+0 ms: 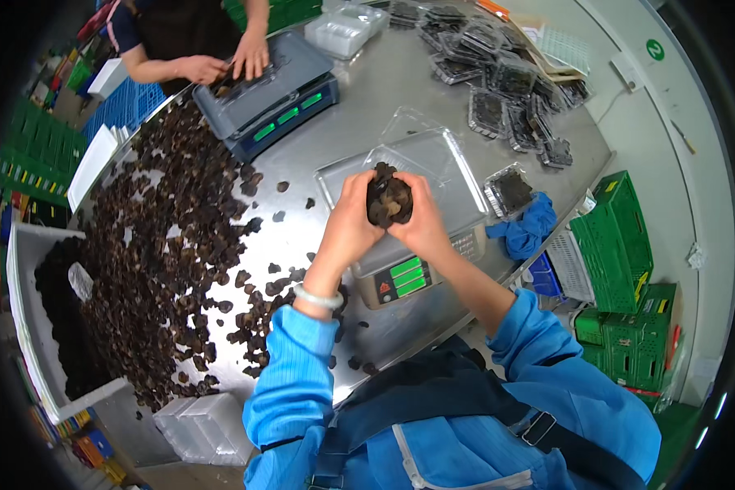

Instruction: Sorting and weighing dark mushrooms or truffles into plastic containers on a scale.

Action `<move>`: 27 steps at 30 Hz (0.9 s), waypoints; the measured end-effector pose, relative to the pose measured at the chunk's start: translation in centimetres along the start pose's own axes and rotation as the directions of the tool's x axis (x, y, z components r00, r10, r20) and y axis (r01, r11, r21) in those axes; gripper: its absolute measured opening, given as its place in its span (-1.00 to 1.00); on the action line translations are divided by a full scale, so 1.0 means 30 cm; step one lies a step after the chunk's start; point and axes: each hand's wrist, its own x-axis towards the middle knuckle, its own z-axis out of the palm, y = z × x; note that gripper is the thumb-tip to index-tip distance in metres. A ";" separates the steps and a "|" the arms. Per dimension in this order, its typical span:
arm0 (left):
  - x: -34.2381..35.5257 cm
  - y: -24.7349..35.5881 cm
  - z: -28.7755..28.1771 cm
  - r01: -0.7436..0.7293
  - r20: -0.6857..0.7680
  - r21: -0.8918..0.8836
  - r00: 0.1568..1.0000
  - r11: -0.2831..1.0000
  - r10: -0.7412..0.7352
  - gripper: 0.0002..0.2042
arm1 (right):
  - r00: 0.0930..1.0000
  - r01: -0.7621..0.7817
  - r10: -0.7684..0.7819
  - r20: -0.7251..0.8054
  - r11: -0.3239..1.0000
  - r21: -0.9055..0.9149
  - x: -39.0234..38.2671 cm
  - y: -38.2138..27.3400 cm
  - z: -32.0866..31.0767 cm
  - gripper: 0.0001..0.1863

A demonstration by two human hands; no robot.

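Cupped between my left hand point(352, 216) and my right hand point(421, 219) is a clump of dark brown mushrooms point(390, 202), which look like wood ears. Both hands have their fingers curled round it from either side. Below them lies the tray of a weighing scale point(457, 192) with a lit green display. Clear plastic packaging point(408, 129) shows on and behind the scale tray; my hands hide part of it. A filled clear punnet point(509, 192) rests to the right of the scale, beside a blue cloth point(535, 227).
Loose mushrooms point(163, 245) cover the steel table's left side, beside a white bin point(24, 286). A co-worker's hands point(251, 55) are over a second scale point(278, 114). Filled punnets point(490, 61) are piled far right. Empty punnets point(208, 429) stand near left; green crates point(616, 245) stand right.
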 end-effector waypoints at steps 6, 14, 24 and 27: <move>0.160 -0.071 0.119 0.088 0.201 0.198 0.971 0.976 -0.128 -0.12 | 0.980 -0.088 0.124 0.158 0.971 -0.221 0.035 0.193 -0.080 -0.06; 0.126 -0.086 0.035 0.335 -0.025 0.094 0.942 0.937 -0.335 -0.34 | 0.967 -0.219 0.233 0.104 0.968 -0.125 -0.045 0.211 -0.301 -0.25; -0.086 -0.016 0.259 0.221 -0.285 0.332 0.950 0.917 -0.126 -0.48 | 0.956 0.167 -0.053 0.288 0.907 -0.388 -0.010 0.313 -0.217 -0.58; -0.215 -0.044 0.199 0.271 -0.333 0.195 0.922 0.943 -0.196 -0.47 | 0.946 0.184 -0.094 0.311 0.944 -0.273 -0.006 0.312 -0.261 -0.61</move>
